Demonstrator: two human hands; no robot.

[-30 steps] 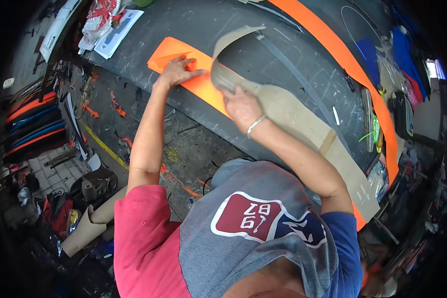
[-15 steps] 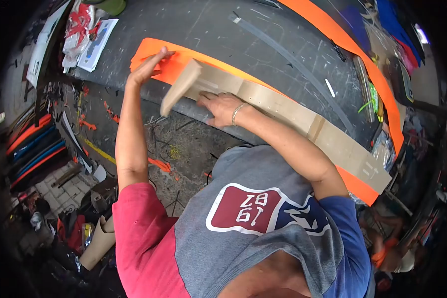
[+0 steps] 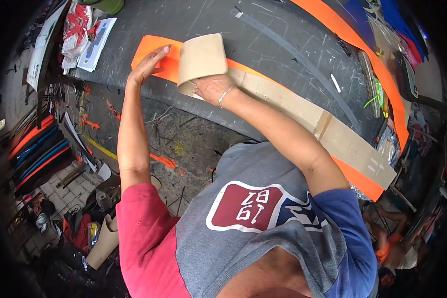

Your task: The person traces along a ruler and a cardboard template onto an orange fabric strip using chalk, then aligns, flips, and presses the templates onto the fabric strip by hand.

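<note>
A long beige cardboard-like strip (image 3: 293,105) lies on top of orange material (image 3: 360,185) along the near edge of the dark table. Its left end curls up and over in a loop (image 3: 203,53). My right hand (image 3: 214,88), with a bracelet at the wrist, reaches under this loop and rests on the strip. The thumb side shows stretched out, while the other fingertips are partly hidden by the curl. My left hand (image 3: 148,65) is at the left end of the orange material, fingers extended and apart, touching its edge and gripping nothing.
Another orange strip (image 3: 352,47) and a dark grey strip (image 3: 288,47) cross the table (image 3: 184,20). A white marker-like stick (image 3: 335,83) lies to the right. Papers (image 3: 98,45) and a plastic bag sit at the left. Stacked coloured material (image 3: 39,149) stands on the floor side.
The strip's left end has risen and curled back over to the right. My right hand has moved slightly up and left, under the curl. My left hand stays nearly still.
</note>
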